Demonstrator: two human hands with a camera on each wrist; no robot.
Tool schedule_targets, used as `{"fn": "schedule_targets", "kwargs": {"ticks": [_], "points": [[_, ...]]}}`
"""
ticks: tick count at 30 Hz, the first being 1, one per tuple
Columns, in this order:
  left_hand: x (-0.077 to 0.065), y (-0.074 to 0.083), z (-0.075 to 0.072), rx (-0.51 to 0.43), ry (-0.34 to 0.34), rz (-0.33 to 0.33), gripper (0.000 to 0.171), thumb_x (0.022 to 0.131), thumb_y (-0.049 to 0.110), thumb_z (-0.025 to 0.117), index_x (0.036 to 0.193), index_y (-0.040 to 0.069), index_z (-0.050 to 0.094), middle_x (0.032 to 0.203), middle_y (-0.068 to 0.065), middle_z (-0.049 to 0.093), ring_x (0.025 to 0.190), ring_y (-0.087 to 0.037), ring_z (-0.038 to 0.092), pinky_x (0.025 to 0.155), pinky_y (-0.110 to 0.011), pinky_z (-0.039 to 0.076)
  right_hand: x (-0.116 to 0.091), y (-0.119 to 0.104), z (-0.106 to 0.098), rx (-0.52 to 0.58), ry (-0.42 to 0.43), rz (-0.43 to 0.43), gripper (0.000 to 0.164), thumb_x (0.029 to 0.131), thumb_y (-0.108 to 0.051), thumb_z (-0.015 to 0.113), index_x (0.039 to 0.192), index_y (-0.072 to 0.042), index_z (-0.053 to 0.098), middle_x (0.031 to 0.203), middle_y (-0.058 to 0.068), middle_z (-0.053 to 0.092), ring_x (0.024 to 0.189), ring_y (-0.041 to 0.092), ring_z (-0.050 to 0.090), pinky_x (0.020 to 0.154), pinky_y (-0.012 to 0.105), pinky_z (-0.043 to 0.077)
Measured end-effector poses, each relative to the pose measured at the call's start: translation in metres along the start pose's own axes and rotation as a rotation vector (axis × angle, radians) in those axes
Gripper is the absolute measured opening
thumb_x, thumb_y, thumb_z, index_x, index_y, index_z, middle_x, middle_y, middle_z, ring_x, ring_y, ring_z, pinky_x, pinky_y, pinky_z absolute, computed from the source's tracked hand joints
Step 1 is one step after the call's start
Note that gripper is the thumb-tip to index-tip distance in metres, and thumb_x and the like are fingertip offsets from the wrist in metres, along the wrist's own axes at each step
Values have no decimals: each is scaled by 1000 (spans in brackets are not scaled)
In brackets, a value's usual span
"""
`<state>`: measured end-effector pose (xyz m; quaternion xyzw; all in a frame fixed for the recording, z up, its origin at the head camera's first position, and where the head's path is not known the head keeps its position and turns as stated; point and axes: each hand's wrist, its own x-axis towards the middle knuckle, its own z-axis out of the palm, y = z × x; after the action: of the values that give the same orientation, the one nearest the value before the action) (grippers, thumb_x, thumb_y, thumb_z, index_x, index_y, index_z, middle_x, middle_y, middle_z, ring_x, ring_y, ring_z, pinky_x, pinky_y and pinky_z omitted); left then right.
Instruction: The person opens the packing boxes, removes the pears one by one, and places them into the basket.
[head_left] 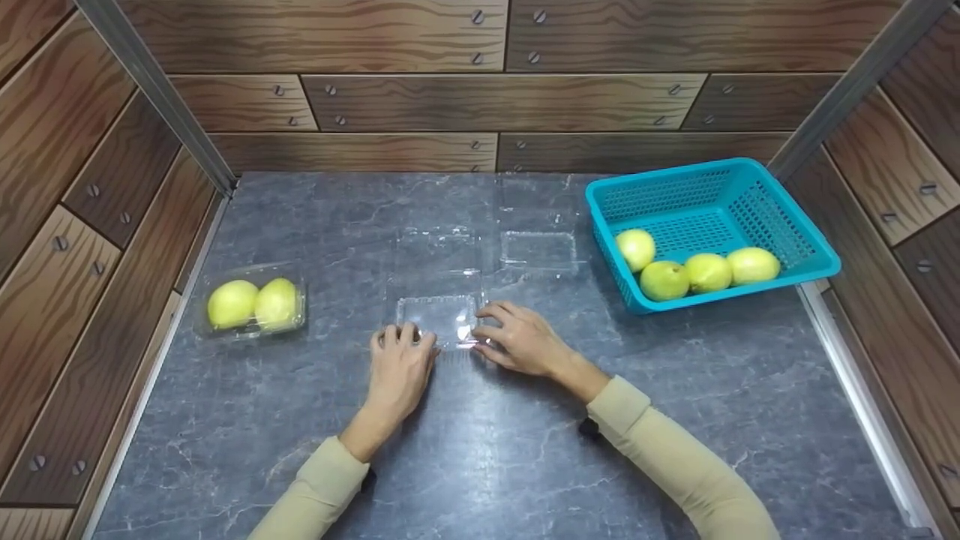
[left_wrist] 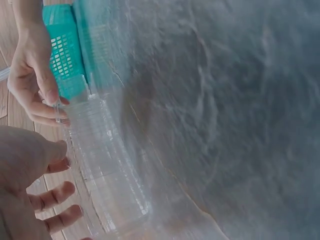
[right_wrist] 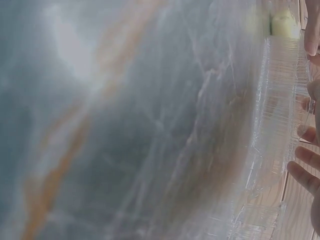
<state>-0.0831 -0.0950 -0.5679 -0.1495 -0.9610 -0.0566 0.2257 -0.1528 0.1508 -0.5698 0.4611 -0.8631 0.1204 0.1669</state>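
Observation:
Between the two hands a clear plastic clamshell container (head_left: 436, 321) stands on the table, its hinged lid (head_left: 436, 251) folded back away from me. My left hand (head_left: 401, 367) pinches the rim at the near left corner with thumb and forefinger; its other fingers are spread apart in the left wrist view. At the right side, my right hand (head_left: 519, 339) pinches the rim between thumb and fingers. In the right wrist view the container wall (right_wrist: 275, 110) runs beside the fingers. Nothing is visible inside the container.
A second clear container (head_left: 538, 251) lies unfolded behind to the right. At the left stands a closed clear container (head_left: 300, 319) with two yellow-green, lemon-like fruits (head_left: 232, 304). The turquoise basket (head_left: 720, 296) at the right holds several similar fruits (head_left: 664, 281). Wood-patterned walls (head_left: 495, 105) enclose the grey table (head_left: 480, 450).

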Motion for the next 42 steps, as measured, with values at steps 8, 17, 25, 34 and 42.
{"fn": "schedule_targets", "kwargs": {"ticks": [8, 17, 25, 34, 42], "points": [[4, -2, 6, 38, 38, 23, 19, 98, 30, 70, 95, 13, 62, 91, -12, 62, 88, -33, 60, 85, -54, 62, 5, 2, -3, -46, -31, -11, 25, 97, -37, 74, 115, -19, 77, 128, 9, 73, 119, 27, 70, 105, 40, 63], [14, -6, 11, 35, 25, 30, 18, 100, 29, 66, 97, 13, 63, 93, -13, 64, 89, -34, 60, 86, -54, 61, 12, 9, -5, -57, -72, -7, 26, 100, -36, 70, 118, -18, 77, 128, 10, 73, 118, 27, 70, 106, 40, 63], [25, -12, 14, 15, -22, 35, 17, 102, 28, 64, 100, 12, 63, 95, -15, 63, 92, -36, 60, 89, -57, 61, 18, 17, -5, -82, -70, -25, 25, 101, -34, 69, 121, -19, 76, 125, 8, 73, 114, 25, 71, 103, 38, 64], [38, -20, 20, 24, -55, 54, 12, 103, 23, 61, 104, 12, 63, 100, -15, 64, 95, -36, 61, 90, -56, 61, 27, 28, -1, -190, -38, -82, 23, 100, -33, 71, 118, -19, 77, 118, 6, 74, 105, 23, 72, 89, 34, 68], [51, -30, 28, 21, -29, 78, 9, 101, 20, 61, 105, 11, 63, 101, -16, 63, 95, -37, 60, 90, -56, 60, 38, 36, -1, -294, -27, -137, 21, 100, -32, 72, 113, -17, 75, 113, 5, 75, 106, 24, 72, 96, 36, 66]]}}
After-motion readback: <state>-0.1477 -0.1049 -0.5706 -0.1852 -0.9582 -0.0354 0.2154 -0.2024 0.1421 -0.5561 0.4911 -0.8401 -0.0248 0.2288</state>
